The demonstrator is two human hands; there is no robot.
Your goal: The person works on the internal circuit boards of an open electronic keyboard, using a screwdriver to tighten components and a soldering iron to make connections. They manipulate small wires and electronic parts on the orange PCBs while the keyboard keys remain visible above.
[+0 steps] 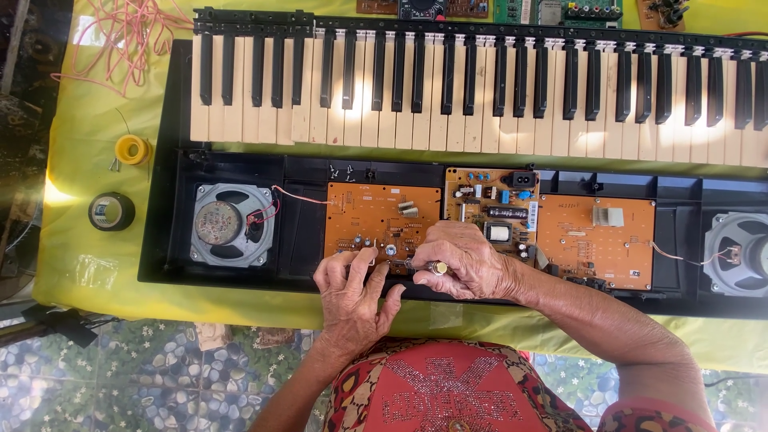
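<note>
A: What lies nearest the camera?

B: A red patterned garment with small studs point(448, 392), and under it a floor of rounded pebbles point(160, 384). From there both forearms reach up to the table edge.

A: And the hands?

B: The left hand point(352, 292) is loosely spread, thumb and fingers resting on the lower edge of the left orange circuit board point(376, 216); it grips nothing that I can make out. The right hand point(468, 260) is curled closed around a screwdriver with a metal end point(436, 267), held just beside the left fingertips at that board's lower right corner.

A: What do the boards sit in?

B: An opened black keyboard case point(304, 240), lying across a yellow-green cloth point(80, 160) that covers the table. Beside the first board are a middle board with a small transformer point(496, 204) and a right orange board point(596, 240). A round grey speaker point(232, 224) sits at the left end, joined to the left board by a thin red wire; a second speaker point(740, 252) is at the right end.

A: Beyond that?

B: The row of black and white keys point(480, 88) runs the full width. On the cloth to the left are a dark roll of tape point(111, 211), a yellow spool point(132, 149), and farther off a tangle of pink wire point(120, 36). At the very top edge, more small circuit boards point(552, 10), partly cut off.
</note>
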